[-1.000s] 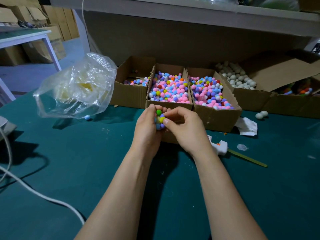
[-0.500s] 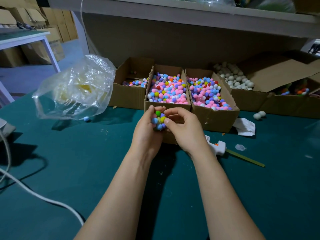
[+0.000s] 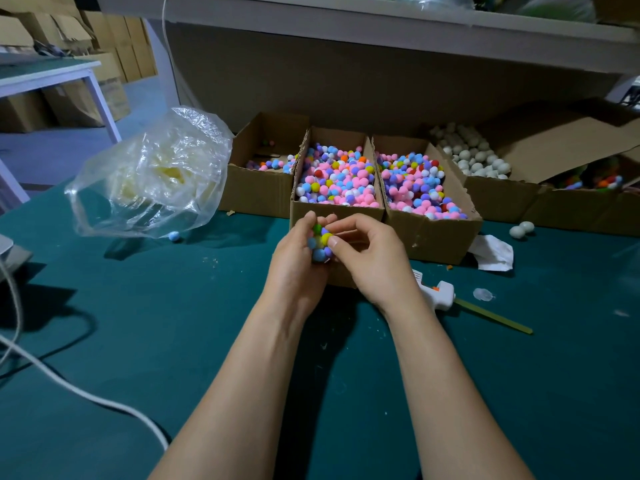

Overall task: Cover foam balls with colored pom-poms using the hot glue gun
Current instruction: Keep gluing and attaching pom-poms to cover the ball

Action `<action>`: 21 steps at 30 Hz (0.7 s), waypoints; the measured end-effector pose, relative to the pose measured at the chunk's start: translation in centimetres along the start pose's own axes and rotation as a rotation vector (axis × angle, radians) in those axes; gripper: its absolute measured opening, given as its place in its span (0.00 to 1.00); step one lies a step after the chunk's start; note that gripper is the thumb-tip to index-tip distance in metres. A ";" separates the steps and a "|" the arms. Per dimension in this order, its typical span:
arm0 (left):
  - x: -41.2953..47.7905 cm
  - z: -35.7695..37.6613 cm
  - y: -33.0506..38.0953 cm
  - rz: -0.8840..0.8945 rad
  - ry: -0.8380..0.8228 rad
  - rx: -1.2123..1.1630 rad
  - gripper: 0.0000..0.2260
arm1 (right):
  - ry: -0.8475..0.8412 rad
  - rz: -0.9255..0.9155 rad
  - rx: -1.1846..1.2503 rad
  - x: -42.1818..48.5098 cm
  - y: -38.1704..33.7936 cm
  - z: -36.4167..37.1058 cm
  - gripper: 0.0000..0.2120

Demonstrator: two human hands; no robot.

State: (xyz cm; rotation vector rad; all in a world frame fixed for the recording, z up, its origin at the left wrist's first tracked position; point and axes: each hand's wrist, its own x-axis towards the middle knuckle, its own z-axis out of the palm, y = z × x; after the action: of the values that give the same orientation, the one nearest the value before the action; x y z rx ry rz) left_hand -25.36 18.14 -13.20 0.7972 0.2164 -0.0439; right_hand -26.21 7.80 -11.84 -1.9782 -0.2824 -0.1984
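A foam ball covered in coloured pom-poms point(image 3: 320, 242) sits between both hands, just in front of the middle cardboard box. My left hand point(image 3: 294, 268) cups and grips the ball from the left. My right hand point(image 3: 372, 261) has its fingers curled, and its thumb presses on a yellow pom-pom on the ball. The white hot glue gun point(image 3: 437, 294) lies on the green table right of my right wrist, with a glue stick point(image 3: 493, 317) sticking out behind it. Most of the ball is hidden by my fingers.
Three open boxes of pom-poms point(image 3: 337, 178) stand behind my hands; a box of white foam balls point(image 3: 474, 155) is farther right. Two loose foam balls point(image 3: 521, 230), crumpled paper point(image 3: 493, 252), a clear plastic bag point(image 3: 152, 174) and a white cable point(image 3: 69, 386) lie on the table.
Both hands stay together on the ball; the fingers have shifted slightly and the ball has turned a little. The glue gun has not moved.
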 end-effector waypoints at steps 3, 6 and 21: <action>-0.2 -0.1 0.3 -0.025 -0.037 0.008 0.07 | 0.013 0.005 0.031 0.0 0.0 0.1 0.11; -0.1 -0.2 0.3 -0.015 -0.004 -0.046 0.05 | -0.008 0.004 0.008 -0.1 -0.1 0.2 0.08; -0.1 -0.2 0.7 -0.002 0.002 -0.186 0.12 | 0.008 0.022 0.047 0.1 0.1 0.6 0.07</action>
State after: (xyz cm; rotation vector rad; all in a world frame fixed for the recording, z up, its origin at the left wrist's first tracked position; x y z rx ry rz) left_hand -25.43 18.77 -12.86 0.6120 0.2201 -0.0243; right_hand -26.11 8.34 -12.15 -1.9330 -0.2586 -0.1838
